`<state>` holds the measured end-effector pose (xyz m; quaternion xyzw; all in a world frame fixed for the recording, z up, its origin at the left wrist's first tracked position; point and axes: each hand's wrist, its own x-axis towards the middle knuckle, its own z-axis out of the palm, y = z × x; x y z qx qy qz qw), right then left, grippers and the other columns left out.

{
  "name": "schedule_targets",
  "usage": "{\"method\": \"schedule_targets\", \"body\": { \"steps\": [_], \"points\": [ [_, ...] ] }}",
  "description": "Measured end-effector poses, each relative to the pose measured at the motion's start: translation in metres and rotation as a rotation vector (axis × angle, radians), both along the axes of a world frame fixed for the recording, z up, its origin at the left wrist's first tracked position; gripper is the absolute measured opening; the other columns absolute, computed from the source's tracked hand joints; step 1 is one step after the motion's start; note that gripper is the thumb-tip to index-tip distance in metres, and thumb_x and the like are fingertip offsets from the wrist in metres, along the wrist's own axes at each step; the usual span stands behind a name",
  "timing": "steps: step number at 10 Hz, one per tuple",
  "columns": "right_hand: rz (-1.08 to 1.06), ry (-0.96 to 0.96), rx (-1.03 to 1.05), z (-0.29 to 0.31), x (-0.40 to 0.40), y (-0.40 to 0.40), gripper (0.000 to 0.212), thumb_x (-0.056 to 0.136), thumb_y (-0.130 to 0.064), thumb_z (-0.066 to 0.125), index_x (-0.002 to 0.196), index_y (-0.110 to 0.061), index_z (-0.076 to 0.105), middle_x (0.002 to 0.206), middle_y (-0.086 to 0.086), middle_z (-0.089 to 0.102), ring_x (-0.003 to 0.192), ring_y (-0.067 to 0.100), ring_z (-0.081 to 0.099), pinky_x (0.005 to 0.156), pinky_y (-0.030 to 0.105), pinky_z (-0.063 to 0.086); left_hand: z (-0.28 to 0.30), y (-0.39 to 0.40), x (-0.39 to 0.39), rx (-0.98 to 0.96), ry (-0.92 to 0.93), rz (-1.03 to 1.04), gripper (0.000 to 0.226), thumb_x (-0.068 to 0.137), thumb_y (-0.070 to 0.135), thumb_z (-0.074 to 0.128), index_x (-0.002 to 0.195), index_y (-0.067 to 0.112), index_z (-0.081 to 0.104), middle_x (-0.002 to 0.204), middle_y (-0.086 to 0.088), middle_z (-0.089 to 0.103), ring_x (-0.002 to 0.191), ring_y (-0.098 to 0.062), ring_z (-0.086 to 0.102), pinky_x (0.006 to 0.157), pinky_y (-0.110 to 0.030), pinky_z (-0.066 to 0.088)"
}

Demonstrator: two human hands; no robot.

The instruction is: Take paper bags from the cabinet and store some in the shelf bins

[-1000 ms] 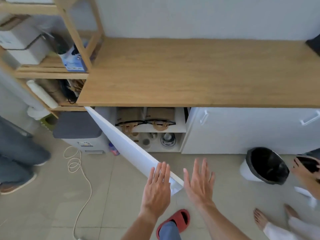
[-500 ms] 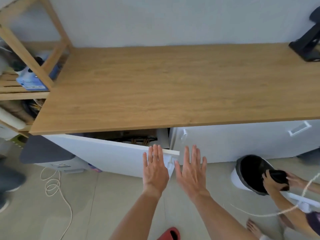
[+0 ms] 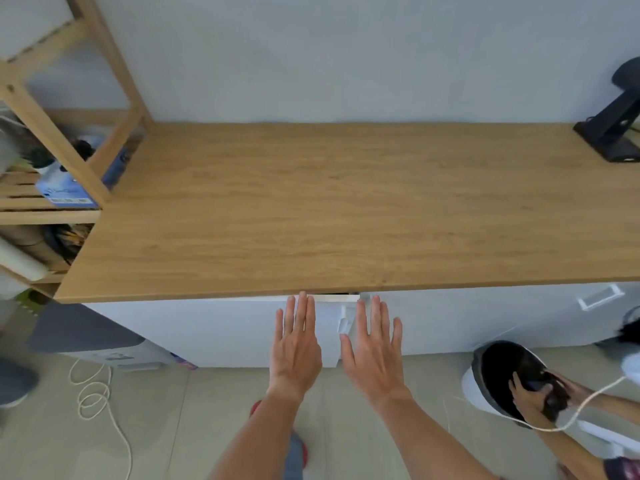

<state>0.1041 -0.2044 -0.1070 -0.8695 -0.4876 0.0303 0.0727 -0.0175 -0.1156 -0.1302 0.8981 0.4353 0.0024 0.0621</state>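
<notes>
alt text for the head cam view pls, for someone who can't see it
Two open hands, the left hand and right hand, reach flat toward a nearly closed white cabinet door under a wooden countertop. A wooden shelf unit stands at the left, and another person's hands reach into a black-lined bin at the lower right.

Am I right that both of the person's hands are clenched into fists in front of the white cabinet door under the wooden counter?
Not quite. In the head view the left hand and right hand are flat, with straight fingers, not fists. The rest holds: they are in front of the white cabinet door, just under the wooden counter.
</notes>
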Motion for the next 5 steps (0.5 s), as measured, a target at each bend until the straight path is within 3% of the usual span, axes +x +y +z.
{"method": "schedule_targets", "body": {
  "steps": [1,2,5],
  "points": [
    [0.018,0.007,0.009,0.01,0.001,0.028,0.067,0.092,-0.042,0.034,0.145,-0.002,0.045,0.153,0.027,0.033,0.141,0.039,0.035,0.111,0.054,0.022,0.014,0.029,-0.006,0.062,-0.087,-0.038,0.068,0.09,0.024,0.041,0.153,0.003,0.026,0.16,-0.014,0.024,0.148,-0.031,0.022,0.117,-0.048,0.017],
    [0.047,-0.005,0.018,0.019,-0.001,0.066,0.067,0.094,-0.043,0.031,0.147,-0.004,0.042,0.155,0.025,0.031,0.143,0.036,0.031,0.113,0.053,0.019,0.024,0.065,-0.011,0.044,-0.122,0.045,0.064,0.094,0.033,0.03,0.15,0.002,0.034,0.157,-0.017,0.031,0.146,-0.032,0.029,0.115,-0.047,0.02],
    [0.088,0.031,0.036,0.023,-0.001,0.195,0.069,0.097,-0.047,0.022,0.15,-0.006,0.037,0.158,0.021,0.028,0.147,0.033,0.025,0.118,0.055,0.021,0.012,0.187,-0.021,0.056,-0.163,0.188,0.065,0.096,0.038,0.025,0.15,0.004,0.034,0.156,-0.017,0.032,0.145,-0.031,0.031,0.117,-0.046,0.017]
  ]
}}
